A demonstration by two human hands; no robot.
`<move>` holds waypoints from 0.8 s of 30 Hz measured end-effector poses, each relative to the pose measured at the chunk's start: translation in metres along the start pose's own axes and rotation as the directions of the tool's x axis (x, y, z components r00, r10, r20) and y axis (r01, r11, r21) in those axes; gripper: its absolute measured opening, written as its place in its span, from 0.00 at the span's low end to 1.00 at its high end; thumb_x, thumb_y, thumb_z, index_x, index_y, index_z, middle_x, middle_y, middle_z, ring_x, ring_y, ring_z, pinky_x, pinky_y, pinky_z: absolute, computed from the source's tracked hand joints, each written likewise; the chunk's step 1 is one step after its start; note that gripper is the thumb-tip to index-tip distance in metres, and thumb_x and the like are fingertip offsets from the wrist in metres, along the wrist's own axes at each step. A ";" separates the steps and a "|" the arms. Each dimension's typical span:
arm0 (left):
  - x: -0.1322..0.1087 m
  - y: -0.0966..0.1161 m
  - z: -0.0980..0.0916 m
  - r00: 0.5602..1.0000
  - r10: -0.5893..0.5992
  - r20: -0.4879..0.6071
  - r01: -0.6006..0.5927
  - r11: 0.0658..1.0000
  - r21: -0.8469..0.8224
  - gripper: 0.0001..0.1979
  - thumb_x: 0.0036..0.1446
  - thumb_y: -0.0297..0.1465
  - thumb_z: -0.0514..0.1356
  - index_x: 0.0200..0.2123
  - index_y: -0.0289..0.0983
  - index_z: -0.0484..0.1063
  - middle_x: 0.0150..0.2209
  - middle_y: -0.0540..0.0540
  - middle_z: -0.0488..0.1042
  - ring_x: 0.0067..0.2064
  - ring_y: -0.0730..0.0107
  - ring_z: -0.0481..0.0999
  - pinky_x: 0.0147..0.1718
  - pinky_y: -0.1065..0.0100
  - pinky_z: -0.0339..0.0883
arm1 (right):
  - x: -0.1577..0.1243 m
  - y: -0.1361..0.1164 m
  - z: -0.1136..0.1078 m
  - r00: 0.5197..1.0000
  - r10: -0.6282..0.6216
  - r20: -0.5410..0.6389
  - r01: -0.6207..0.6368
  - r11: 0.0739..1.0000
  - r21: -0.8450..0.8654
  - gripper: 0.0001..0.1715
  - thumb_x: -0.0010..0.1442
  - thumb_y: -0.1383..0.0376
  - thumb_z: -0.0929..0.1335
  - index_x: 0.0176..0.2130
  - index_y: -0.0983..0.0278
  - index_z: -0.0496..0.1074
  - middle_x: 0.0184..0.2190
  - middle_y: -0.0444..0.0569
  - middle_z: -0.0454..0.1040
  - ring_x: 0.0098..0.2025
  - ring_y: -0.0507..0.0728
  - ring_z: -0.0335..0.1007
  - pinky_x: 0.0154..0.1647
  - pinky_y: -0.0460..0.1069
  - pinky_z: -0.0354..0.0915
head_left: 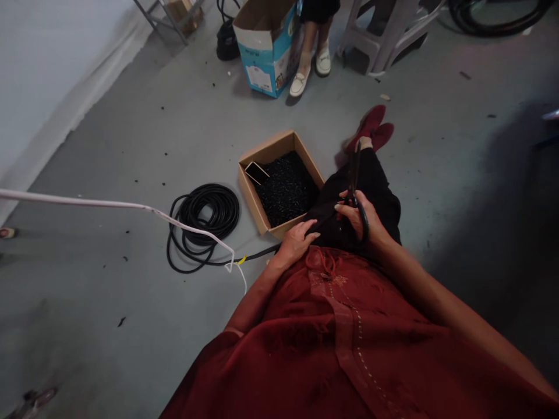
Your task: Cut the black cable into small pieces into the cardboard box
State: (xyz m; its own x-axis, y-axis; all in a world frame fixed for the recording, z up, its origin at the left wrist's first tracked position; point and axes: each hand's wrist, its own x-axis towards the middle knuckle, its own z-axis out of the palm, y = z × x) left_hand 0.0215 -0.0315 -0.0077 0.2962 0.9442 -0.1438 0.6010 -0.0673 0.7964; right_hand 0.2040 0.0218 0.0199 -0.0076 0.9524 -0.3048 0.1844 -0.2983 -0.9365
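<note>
My right hand [361,218] grips a pair of scissors [354,169] by the dark handles, with the blades pointing away over my lap. My left hand [297,240] lies on my thigh, fingers stretched out, near the corner of a cardboard box [258,212]. Many small black pieces [286,189] fill the box, and a dark rectangular object with pale edges [257,173] lies on them. A coil of black hose [208,218] rests on the floor left of the box. Its end runs toward my left wrist and disappears behind it.
A white cord [109,203] crosses from the left, with a yellow tie [241,260] near its lower end. Ahead stand a blue-and-white carton [262,67], another person's feet in white shoes [300,82] and grey plastic stools [378,43]. Black scraps dot the floor.
</note>
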 end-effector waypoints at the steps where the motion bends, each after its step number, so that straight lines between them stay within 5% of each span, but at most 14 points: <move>1: 0.000 0.001 0.001 1.000 0.001 -0.024 -0.001 1.000 -0.021 0.20 0.56 0.36 0.54 0.51 0.37 0.65 0.50 0.44 0.70 0.50 0.66 0.69 0.52 0.63 0.61 | 0.000 0.000 0.001 1.000 0.000 0.006 0.000 1.000 0.000 0.22 0.47 0.57 0.67 0.42 0.60 0.60 0.27 0.42 0.65 0.23 0.50 0.63 0.23 0.45 0.61; 8: 0.004 0.004 -0.009 0.957 -0.168 -0.239 0.128 0.976 -0.175 0.19 0.57 0.34 0.53 0.51 0.35 0.65 0.50 0.43 0.70 0.50 0.66 0.69 0.52 0.64 0.61 | -0.004 0.003 0.004 0.998 0.000 0.056 0.002 0.999 -0.034 0.22 0.52 0.52 0.64 0.44 0.61 0.61 0.26 0.44 0.70 0.24 0.52 0.66 0.25 0.47 0.63; 11: 0.007 -0.004 -0.019 0.931 -0.200 -0.304 0.137 0.967 -0.214 0.18 0.57 0.33 0.52 0.50 0.34 0.66 0.49 0.44 0.71 0.50 0.67 0.69 0.51 0.65 0.60 | -0.011 0.009 0.000 0.987 0.012 0.159 0.023 0.975 -0.219 0.23 0.55 0.49 0.62 0.45 0.60 0.64 0.28 0.45 0.72 0.25 0.53 0.68 0.27 0.47 0.63; 16: 0.008 -0.014 -0.026 0.928 -0.236 -0.288 0.173 0.958 -0.228 0.21 0.58 0.35 0.51 0.54 0.36 0.63 0.42 0.45 0.73 0.40 0.71 0.71 0.43 0.69 0.63 | -0.024 0.017 -0.003 0.951 0.009 0.309 0.180 0.797 -0.577 0.27 0.55 0.45 0.60 0.46 0.58 0.67 0.28 0.46 0.73 0.30 0.57 0.70 0.29 0.47 0.60; 21: 0.002 -0.013 -0.023 0.935 -0.246 -0.255 0.206 0.963 -0.173 0.24 0.61 0.37 0.45 0.59 0.38 0.55 0.27 0.51 0.70 0.28 0.76 0.67 0.33 0.72 0.62 | -0.025 0.020 -0.001 0.909 -0.013 0.417 0.310 0.690 -0.654 0.29 0.56 0.45 0.60 0.48 0.60 0.65 0.39 0.52 0.73 0.38 0.58 0.69 0.35 0.47 0.60; 24: -0.001 -0.014 -0.022 0.945 -0.230 -0.234 0.199 0.969 -0.147 0.24 0.61 0.37 0.45 0.60 0.40 0.52 0.30 0.50 0.71 0.29 0.76 0.68 0.35 0.72 0.63 | -0.024 0.023 0.000 0.897 0.004 0.441 0.325 0.671 -0.667 0.32 0.55 0.43 0.59 0.50 0.61 0.62 0.42 0.54 0.71 0.40 0.59 0.68 0.37 0.48 0.59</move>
State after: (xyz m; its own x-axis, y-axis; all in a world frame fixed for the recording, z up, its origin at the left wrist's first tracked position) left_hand -0.0032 -0.0244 -0.0056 -0.0319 0.9829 -0.1813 0.5320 0.1703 0.8295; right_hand 0.2087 -0.0075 0.0053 -0.4396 0.8257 -0.3535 0.7766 0.1517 -0.6115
